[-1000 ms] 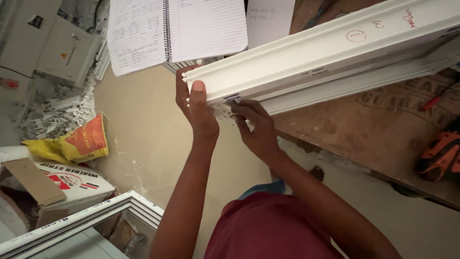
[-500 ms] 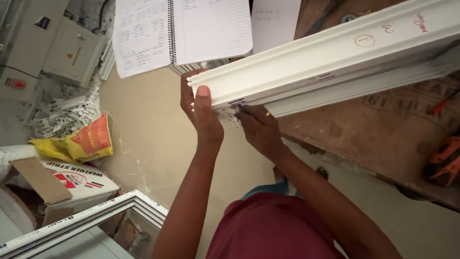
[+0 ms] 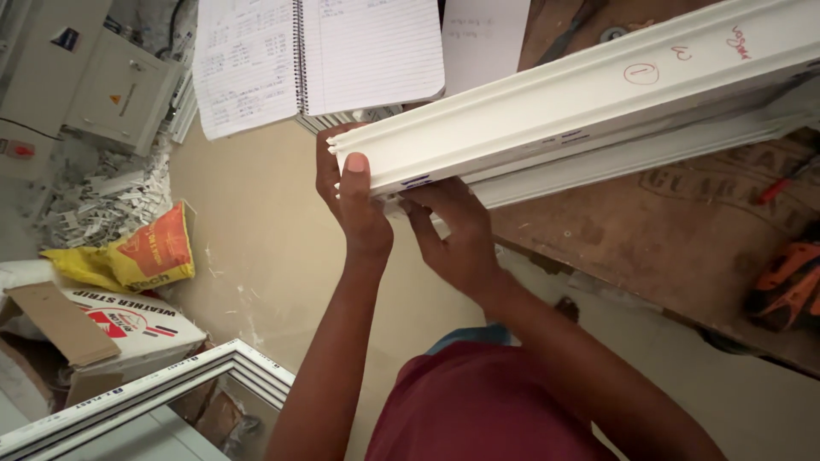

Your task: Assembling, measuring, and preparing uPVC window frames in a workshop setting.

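Above beige floor, both hands [image 3: 410,213] grip white profile's [image 3: 589,102] end.

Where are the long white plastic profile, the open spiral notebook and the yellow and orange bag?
long white plastic profile [image 3: 547,111], head view, top face.
open spiral notebook [image 3: 367,51], head view, right page.
yellow and orange bag [image 3: 149,252], head view, orange panel.

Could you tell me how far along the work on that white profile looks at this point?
Done: the white profile lies on the workbench with red marks already on its top face. In hand: the left hand wraps its cut end and the right hand presses under it. Left: it joins nothing yet; a mitred white frame corner sits apart below.
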